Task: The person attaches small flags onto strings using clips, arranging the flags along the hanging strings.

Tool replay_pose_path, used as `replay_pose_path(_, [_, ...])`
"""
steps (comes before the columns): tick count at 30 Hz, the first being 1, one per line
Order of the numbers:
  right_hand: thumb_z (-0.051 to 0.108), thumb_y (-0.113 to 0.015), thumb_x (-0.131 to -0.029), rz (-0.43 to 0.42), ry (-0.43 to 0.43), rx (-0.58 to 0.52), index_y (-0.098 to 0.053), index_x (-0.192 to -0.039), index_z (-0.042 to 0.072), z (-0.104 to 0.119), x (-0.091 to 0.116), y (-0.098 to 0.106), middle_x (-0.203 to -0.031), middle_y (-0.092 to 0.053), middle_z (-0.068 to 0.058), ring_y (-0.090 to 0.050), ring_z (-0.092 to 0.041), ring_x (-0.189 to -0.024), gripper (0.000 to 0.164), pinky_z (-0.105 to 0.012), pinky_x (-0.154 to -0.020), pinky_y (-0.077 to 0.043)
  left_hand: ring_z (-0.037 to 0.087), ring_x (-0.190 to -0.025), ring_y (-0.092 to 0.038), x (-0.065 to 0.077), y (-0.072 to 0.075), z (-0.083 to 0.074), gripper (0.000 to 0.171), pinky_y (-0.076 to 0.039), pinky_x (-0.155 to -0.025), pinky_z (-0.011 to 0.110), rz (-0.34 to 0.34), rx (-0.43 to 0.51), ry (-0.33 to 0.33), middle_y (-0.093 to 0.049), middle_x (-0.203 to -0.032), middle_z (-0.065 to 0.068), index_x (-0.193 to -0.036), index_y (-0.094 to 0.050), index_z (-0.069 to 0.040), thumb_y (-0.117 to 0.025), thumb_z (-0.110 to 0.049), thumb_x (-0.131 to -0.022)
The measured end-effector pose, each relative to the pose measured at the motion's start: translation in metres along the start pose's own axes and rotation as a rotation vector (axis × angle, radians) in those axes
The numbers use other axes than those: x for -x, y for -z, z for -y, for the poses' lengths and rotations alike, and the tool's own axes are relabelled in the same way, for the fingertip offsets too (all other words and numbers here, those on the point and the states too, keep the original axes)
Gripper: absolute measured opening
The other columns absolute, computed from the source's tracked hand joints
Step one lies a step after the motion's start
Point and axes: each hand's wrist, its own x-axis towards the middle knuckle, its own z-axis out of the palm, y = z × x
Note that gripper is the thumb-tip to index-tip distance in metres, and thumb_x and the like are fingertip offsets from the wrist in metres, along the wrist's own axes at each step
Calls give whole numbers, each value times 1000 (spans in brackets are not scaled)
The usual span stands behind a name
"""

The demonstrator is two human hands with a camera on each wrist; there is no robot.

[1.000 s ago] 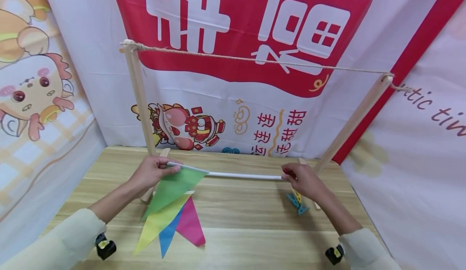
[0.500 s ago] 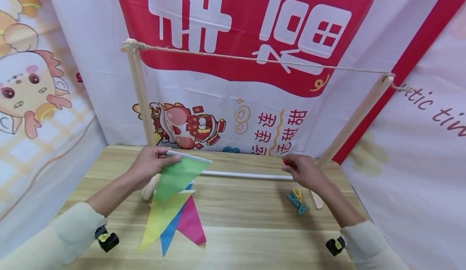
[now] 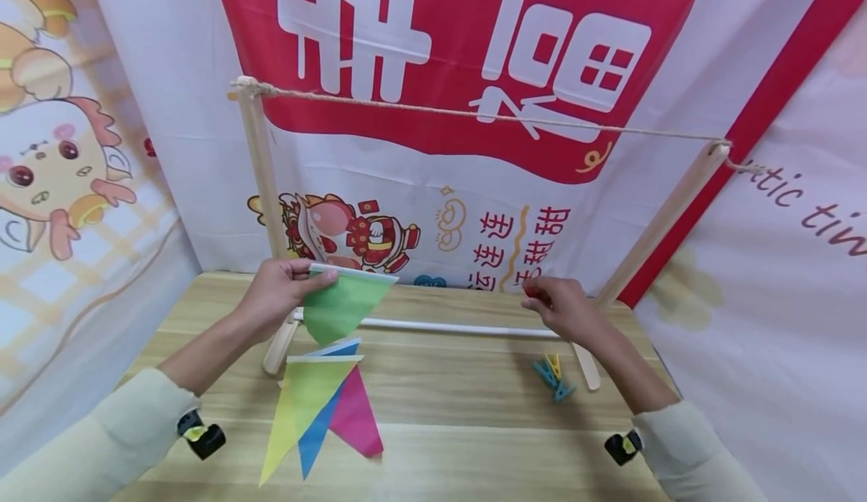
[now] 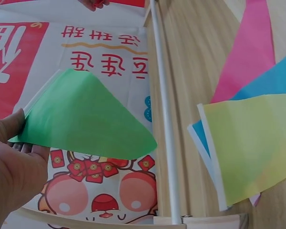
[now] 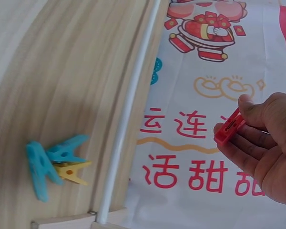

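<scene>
My left hand [image 3: 276, 296] pinches a green triangular pennant [image 3: 342, 302] by one end of its white top edge, raised above the table, its point hanging down. In my right hand [image 3: 565, 308] is a small red clothespin [image 5: 229, 128], gripped between thumb and fingers. A string [image 3: 433, 111] runs overhead between two wooden posts. Below my left hand lie a yellow pennant [image 3: 305, 397], a blue pennant [image 3: 318, 434] and a pink pennant [image 3: 357, 412], overlapping. Two blue clothespins [image 5: 40, 169] and a yellow clothespin [image 5: 72, 171] lie on the table below my right hand.
The left post [image 3: 260, 178] and right post [image 3: 667, 220] stand on wooden feet, joined low down by a white rod [image 3: 460, 328]. A printed cloth [image 3: 406, 186] hangs close behind the wood-grain table [image 3: 474, 442]. More printed cloth closes off both sides.
My left hand has lifted the green pennant up and away from the yellow, blue and pink ones. My right hand has risen slightly with the red clothespin.
</scene>
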Motion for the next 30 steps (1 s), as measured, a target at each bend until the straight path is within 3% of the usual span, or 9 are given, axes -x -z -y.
replay_pose_path(4, [14, -79, -107, 11, -18, -2, -80, -119, -1, 5, -5, 8, -96, -80, -8, -64, -13, -79, 19, -34, -74, -59, 7, -96, -81, -3, 0, -9, 41, -68, -92, 24, -21, 29, -30, -84, -100, -10, -124, -78, 3, -80, -35, -108])
replay_pose_path(11, [15, -79, -107, 12, -51, -26, -79, -128, -1, 13, -13, 18, -105, -83, -12, -70, -17, -84, 26, -39, -80, -66, 3, -98, -80, -7, 2, -24, 44, -66, -94, 21, -40, 52, -66, -83, -97, -15, -130, -76, 4, -79, -34, -109])
replay_pose_path(18, [13, -80, -106, 10, -25, -33, -79, -129, -1, 21, -20, 28, -105, -84, -11, -71, -17, -84, 27, -40, -81, -66, 3, -103, -78, -11, 5, -36, 44, -65, -94, 20, -55, 64, -83, -81, -102, -19, -142, -70, 3, -76, -29, -111])
replay_pose_path(25, [12, -81, -106, 3, -12, -26, -78, -132, -1, 26, -26, 39, -104, -82, -11, -68, -17, -82, 30, -35, -79, -65, 3, -106, -78, -17, 6, -47, 50, -66, -92, 20, -84, 74, -108, -81, -104, -23, -145, -69, 2, -77, -34, -110])
replay_pose_path(30, [15, -82, -105, -18, -8, -18, -77, -132, 0, 32, -28, 46, -105, -82, -12, -69, -20, -84, 32, -39, -81, -67, 5, -105, -75, -20, 5, -55, 54, -64, -91, 17, -101, 79, -120, -81, -104, -22, -147, -68, 0, -77, -38, -109])
